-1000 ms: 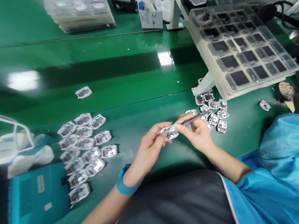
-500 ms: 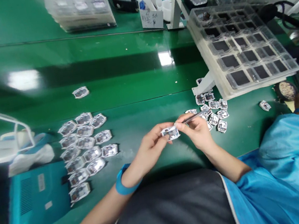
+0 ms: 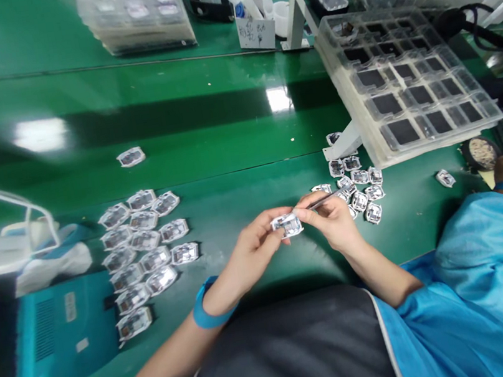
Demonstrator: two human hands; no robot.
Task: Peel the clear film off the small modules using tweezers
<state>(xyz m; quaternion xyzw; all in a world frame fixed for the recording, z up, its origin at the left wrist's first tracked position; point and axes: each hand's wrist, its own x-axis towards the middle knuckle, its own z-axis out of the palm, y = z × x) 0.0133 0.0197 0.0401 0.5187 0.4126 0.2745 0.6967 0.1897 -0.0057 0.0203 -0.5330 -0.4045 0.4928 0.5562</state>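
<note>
Between its thumb and fingers, my left hand point(image 3: 257, 241) holds a small whitish-silver part point(image 3: 288, 225) with dark details inside. My right hand point(image 3: 329, 221) grips a thin metal tool point(image 3: 326, 199), which looks like tweezers, and its fingertips meet the upper right edge of the part. Rows of similar silver parts point(image 3: 144, 240) lie on the green table to the left. More such parts point(image 3: 360, 200) are grouped just beyond my right hand, some of them partly hidden by it. One single part point(image 3: 131, 157) lies farther back on the left.
A stack of clear compartment trays point(image 3: 420, 97) leans at the right on a white bracket point(image 3: 343, 141). A teal device point(image 3: 65, 336) is at the left. Another person's blue sleeve point(image 3: 485, 235) is at the right edge. Behind stand a white box of syringes point(image 3: 257, 33) and stacked trays point(image 3: 136, 17).
The single part at the back left has shifted slightly left. Both hands keep nearly the same pose, with the tool tilted a little differently at the part.
</note>
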